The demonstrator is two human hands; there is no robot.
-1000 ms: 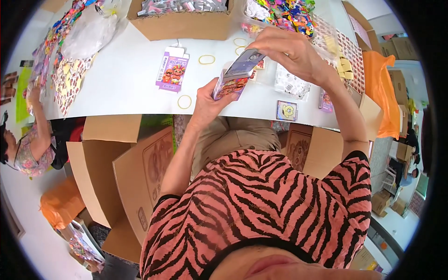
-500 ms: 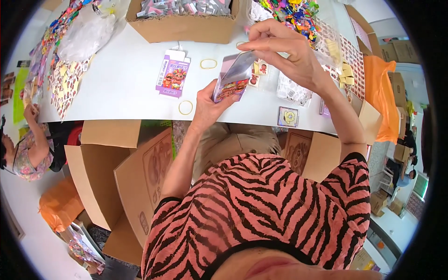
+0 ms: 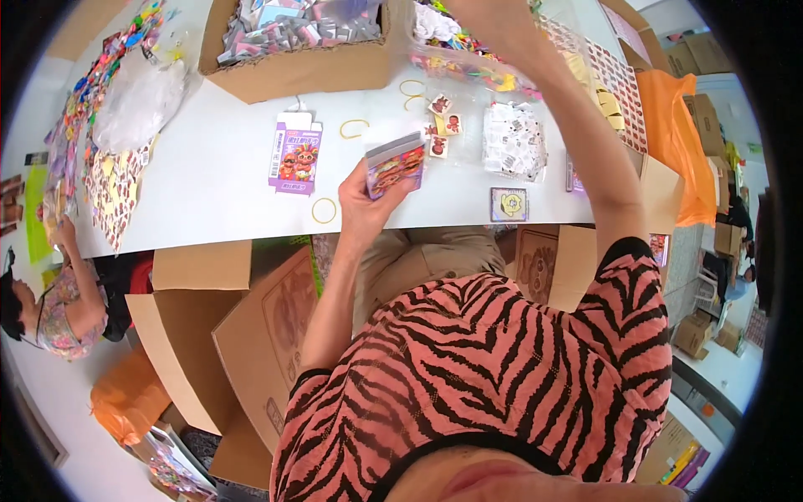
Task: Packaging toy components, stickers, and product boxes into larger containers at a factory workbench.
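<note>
My left hand [image 3: 365, 207] is closed round a small purple printed card box [image 3: 396, 172], held upright just above the near part of the table, with its grey upper end toward the far side. My right hand [image 3: 493, 23] stretches far over the table, by the bags of colourful small pieces [image 3: 477, 74]; its fingers run past the picture's top edge, so their state is hidden. A flat purple card box [image 3: 294, 156] lies left of my left hand. Close by are a yellow rubber band [image 3: 324, 210] and several small printed cards [image 3: 439, 145].
A large cardboard box [image 3: 293, 81] full of small grey packets stands at the far middle. Right lie a bag of white printed slips [image 3: 514, 140] and a square yellow-figured packet [image 3: 508, 205]. Open cartons [image 3: 188, 335] stand below the table edge. Another person [image 3: 71, 305] works at the left.
My right hand has left the purple box's top and moved far forward, past the upper edge. My left hand still holds the box. The whole view has shifted slightly.
</note>
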